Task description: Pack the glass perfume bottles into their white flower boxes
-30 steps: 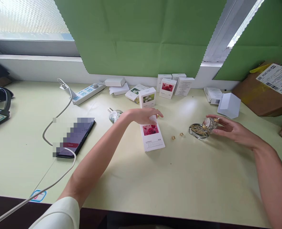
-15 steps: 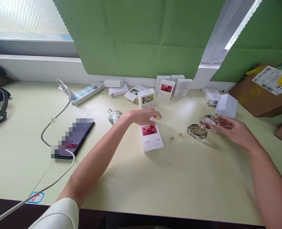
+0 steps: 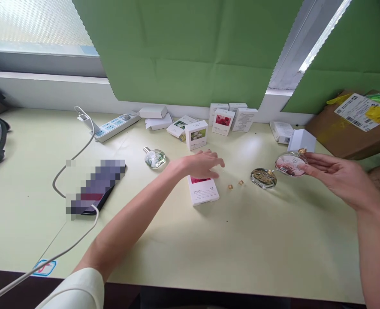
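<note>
My right hand (image 3: 333, 171) is closed on the gold neck of a round glass perfume bottle (image 3: 289, 164) with a pink floral label, lifted off the table and tilted. Just left of it, a second perfume bottle (image 3: 263, 178) with a gold-patterned face lies flat. My left hand (image 3: 205, 165) hovers over the upper end of a white box with a red rose picture (image 3: 203, 191). Its fingers are apart, and I see nothing in them. Two small gold caps (image 3: 235, 184) lie between the box and the lying bottle.
Another perfume bottle (image 3: 155, 159) lies behind my left forearm. Several white boxes (image 3: 222, 121) stand along the wall. A phone (image 3: 96, 189) with a white cable and a power strip (image 3: 116, 127) are on the left; a cardboard box (image 3: 347, 124) is at the right.
My right hand has raised the pink-labelled bottle away from the other one and turned its label toward me. My left hand has shifted slightly right and nearer, over the rose box.
</note>
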`<state>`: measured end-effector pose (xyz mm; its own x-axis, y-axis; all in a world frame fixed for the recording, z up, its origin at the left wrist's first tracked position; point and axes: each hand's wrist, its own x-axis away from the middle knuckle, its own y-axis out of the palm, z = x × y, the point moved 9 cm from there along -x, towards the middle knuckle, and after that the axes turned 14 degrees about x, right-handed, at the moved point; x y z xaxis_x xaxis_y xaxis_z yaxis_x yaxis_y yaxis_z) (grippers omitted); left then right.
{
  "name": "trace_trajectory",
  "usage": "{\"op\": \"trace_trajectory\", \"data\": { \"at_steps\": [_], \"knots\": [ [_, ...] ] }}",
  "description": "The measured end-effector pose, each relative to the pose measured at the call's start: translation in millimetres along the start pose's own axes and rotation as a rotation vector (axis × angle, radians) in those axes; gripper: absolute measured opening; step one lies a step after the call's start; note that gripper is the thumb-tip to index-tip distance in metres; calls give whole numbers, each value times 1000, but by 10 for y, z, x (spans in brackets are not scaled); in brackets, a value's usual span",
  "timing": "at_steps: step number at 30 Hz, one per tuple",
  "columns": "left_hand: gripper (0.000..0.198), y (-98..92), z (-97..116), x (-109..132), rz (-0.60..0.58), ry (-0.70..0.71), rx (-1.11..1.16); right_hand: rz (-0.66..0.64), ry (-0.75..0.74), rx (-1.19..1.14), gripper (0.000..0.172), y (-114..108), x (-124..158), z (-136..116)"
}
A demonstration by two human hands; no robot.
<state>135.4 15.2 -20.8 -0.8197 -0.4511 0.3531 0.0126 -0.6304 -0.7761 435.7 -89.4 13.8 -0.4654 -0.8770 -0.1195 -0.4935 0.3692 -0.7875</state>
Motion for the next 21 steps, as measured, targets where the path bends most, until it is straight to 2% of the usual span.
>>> {"op": "trace_trajectory", "data": {
  "at_steps": [4, 9, 13, 17, 21],
  "knots": [
    [46, 198, 214, -18, -109, 68, -21, 13, -35, 72, 40, -99, 95, -211],
    [43, 266, 125, -2, -186, 19, -2, -9, -86, -10, 42, -52, 270, -439],
    [45, 233, 106, 40, -192, -5, 34, -12, -114, -161, 45, 155, 407, -684],
    [44, 265, 331, -43, -99, 177, 54, 43, -110, -365, 45, 465, 460, -910],
    [39, 459, 460, -175, -45, 357, -70, 130, -90, -428, 47, 726, 512, -967]
  ]
}}
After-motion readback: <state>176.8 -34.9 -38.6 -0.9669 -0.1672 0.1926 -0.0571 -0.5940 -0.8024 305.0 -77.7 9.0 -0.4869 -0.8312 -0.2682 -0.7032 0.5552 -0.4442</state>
